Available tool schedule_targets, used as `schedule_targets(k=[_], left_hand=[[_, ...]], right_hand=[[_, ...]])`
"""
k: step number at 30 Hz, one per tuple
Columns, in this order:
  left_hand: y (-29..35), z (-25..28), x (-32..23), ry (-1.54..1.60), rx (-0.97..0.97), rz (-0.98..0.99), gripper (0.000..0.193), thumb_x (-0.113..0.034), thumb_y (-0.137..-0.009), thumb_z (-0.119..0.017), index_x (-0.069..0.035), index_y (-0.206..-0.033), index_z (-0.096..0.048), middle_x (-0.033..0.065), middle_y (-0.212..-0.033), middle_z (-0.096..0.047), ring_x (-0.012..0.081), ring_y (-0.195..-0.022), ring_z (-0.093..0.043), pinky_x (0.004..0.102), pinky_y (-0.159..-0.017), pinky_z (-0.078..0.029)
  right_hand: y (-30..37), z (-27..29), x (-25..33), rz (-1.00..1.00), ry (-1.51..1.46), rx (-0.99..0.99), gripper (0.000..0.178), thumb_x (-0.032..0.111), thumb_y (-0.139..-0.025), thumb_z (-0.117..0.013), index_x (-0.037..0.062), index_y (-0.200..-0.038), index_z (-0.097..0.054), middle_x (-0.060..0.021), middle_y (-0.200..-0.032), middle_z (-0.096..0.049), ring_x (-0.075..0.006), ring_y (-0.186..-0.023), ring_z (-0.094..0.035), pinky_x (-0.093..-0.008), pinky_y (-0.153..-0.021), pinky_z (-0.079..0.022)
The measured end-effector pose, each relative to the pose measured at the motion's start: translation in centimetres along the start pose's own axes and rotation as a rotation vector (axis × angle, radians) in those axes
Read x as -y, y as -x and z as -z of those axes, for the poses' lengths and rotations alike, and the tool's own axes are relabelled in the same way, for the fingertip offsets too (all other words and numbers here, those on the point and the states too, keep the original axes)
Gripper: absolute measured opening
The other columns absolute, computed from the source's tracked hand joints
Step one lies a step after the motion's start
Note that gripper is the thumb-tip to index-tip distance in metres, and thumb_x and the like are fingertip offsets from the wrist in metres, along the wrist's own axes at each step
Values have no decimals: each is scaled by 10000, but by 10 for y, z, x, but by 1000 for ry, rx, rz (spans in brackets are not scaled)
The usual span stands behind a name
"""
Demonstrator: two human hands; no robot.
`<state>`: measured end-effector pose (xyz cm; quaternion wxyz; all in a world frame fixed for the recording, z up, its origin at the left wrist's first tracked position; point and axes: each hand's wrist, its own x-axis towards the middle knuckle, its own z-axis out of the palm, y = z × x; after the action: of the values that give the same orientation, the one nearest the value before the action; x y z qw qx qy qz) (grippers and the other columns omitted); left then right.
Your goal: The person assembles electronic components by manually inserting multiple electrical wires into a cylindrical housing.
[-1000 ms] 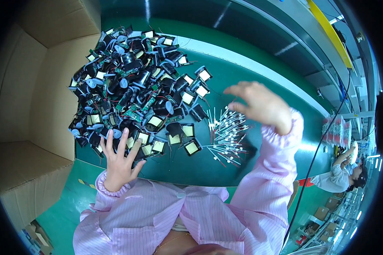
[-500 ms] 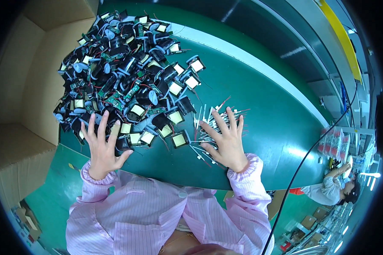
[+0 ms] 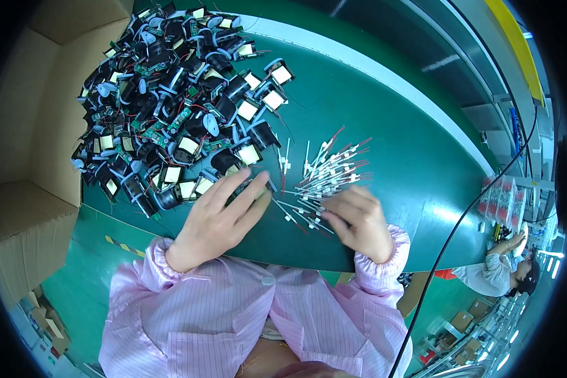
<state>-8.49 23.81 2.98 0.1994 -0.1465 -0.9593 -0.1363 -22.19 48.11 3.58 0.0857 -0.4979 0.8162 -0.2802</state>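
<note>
In the head view, the pile of black parts with pale yellow pads [image 3: 170,113] fills the upper left of the frame, its lower right edge just beside the left fingers, while the thin wires with white connectors [image 3: 324,171] fan out at the centre, just beside the right fingers. There is one pile and one bunch, each too tangled to count, on one green surface [image 3: 416,201]. The left hand [image 3: 215,217] slants up and right, fingers bent, the right hand [image 3: 364,222] points up and left, fingers curled, and I cannot tell whether either grips anything.
</note>
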Motion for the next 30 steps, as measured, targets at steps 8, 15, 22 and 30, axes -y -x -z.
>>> schedule_targets(k=[8, 15, 22, 30], left_hand=[[-39, -16, 8, -55, 273, -48, 266, -88, -725, -588, 6, -971, -628, 114, -996, -583, 284, -1031, -553, 407, -917, -465], [-39, -28, 30, 345, 277, 19, 211, 9, -658, -665, -10, -867, -641, 84, -903, -588, 264, -896, -574, 366, -759, -498], [-34, -29, 38, 834, -73, 222, 238, 119, -655, -635, 31, -877, -631, 150, -987, -666, 260, -843, -674, 342, -747, -543], [-34, -25, 40, 1361, -195, 311, 166, 134, -752, -595, 39, -888, -594, 174, -950, -576, 270, -806, -664, 334, -712, -537]], right_hand=[[4, -27, 15, 41, 166, 142, 111, 31, -675, -619, 30, -727, -521, -100, -753, -503, -254, -694, -592, -362, -562, -490], [-10, -43, 29, 72, 174, 58, 139, 27, -663, -608, 39, -777, -528, -81, -780, -505, -223, -664, -576, -331, -536, -478], [-5, -50, 6, 94, -130, -87, 169, -2, -719, -702, -2, -860, -608, -77, -662, -529, -202, -554, -559, -317, -488, -433], [11, -41, -24, -249, -1175, -323, 132, -28, -736, -720, 6, -848, -659, -151, -987, -595, -200, -894, -549, -311, -724, -439]])
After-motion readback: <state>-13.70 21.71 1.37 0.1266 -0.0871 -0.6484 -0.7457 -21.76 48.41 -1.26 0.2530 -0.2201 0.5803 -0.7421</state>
